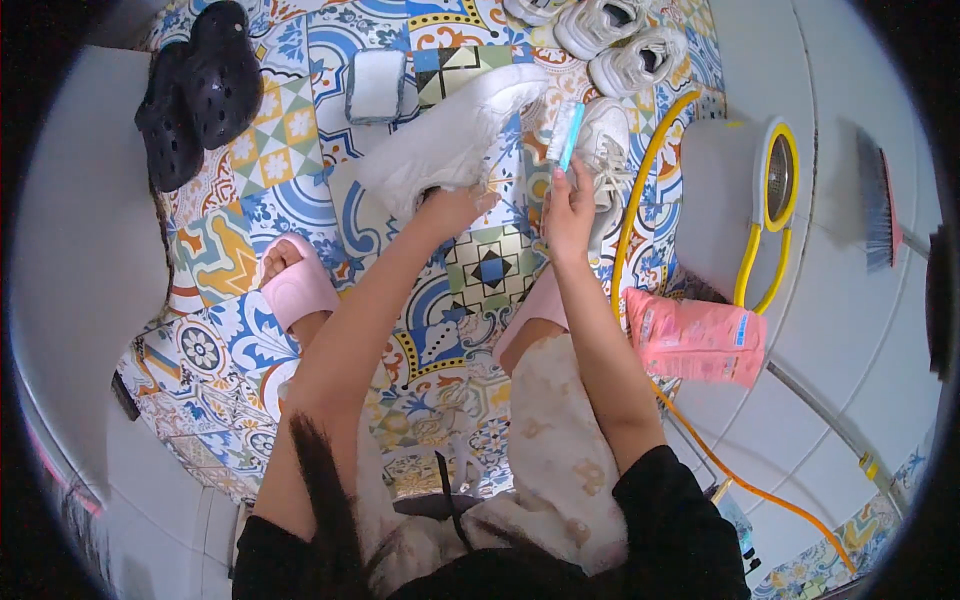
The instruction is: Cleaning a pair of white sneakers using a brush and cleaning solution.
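Observation:
My left hand (456, 212) is closed on a white shoe (440, 140) at its ankle opening, part of the fingers hidden inside. The shoe lies on its side with its pale sole turned toward the far right. Wet-looking streaks or suds show along the sole's edge. My right hand (569, 215) grips a small scrub brush (570, 133) with a light blue back and white bristles facing the shoe. Brush and shoe are a little apart. Just beyond my right fingers, another white lace-up shoe (606, 150) stands on the tiles.
A white sponge (377, 86) lies beyond the shoe. Black clogs (222, 75) sit far left, more white sneakers (640, 62) far right. A yellow hose (634, 215) runs past a grey bucket (712, 185) and a pink bag (695, 338). Pink slippers (300, 290) are on my feet.

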### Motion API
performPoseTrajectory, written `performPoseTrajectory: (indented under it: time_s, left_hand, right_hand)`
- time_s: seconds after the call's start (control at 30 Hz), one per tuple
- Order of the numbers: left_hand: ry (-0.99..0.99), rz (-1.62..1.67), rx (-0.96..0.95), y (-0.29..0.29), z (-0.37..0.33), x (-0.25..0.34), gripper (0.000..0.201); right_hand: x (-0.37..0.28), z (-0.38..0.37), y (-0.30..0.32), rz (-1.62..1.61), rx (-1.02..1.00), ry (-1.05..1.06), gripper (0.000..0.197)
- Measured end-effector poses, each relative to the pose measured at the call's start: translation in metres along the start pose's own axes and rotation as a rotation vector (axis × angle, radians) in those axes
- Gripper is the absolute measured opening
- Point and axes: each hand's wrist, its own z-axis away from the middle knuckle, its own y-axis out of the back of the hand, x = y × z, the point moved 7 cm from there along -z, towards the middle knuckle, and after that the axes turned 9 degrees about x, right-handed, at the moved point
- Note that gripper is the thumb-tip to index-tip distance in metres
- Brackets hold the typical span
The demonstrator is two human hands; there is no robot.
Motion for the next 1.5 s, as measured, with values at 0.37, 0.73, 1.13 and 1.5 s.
performPoseTrajectory:
  time_s: [0.37,0.73,1.13,1.5]
  left_hand:
    - [-0.301,-0.176,0.034,0.045,0.061,0.035,0.055]
    - [-0.237,-0.156,0.543,0.083,0.059,-0.020,0.044]
    - [-0.894,-0.581,0.643,0.117,0.073,0.055,0.063]
    - [-0.514,-0.455,0.597,0.067,0.062,0.000,0.073]
  right_hand:
    - [0.035,0.049,-0.024,0.047,0.039,-0.354,0.032]
    - [0.030,0.033,-0.061,-0.264,-0.122,-0.470,0.016]
    - [-0.026,-0.021,-0.053,0.375,-0.465,0.147,0.024]
    - [-0.093,0.002,-0.017,0.804,-0.109,0.379,0.034]
